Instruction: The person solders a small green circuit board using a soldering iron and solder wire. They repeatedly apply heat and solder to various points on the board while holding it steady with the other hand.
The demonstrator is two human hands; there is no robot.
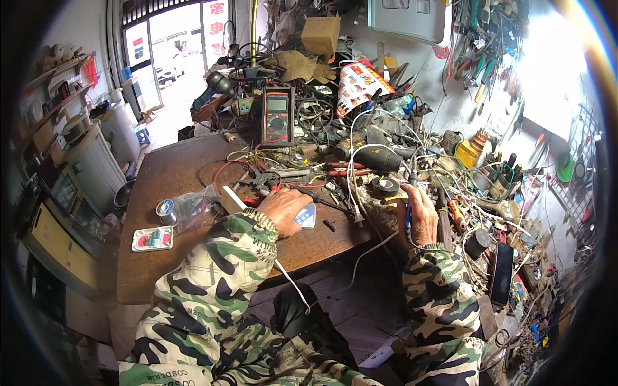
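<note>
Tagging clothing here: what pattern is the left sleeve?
The left sleeve has green, black and cream camouflage; the head view shows it best.

Tabletop (168, 183) is showing smooth brown wood with a faint sheen; the bag (196, 204) is reading as thin, crinkled, glossy plastic. White bar (233, 200) and blue handle (408, 222) are looking like smooth plastic. Sleeves (209, 267) are appearing as matt, creased cloth, while the phone (502, 273) is presenting a glossy dark face.
</note>
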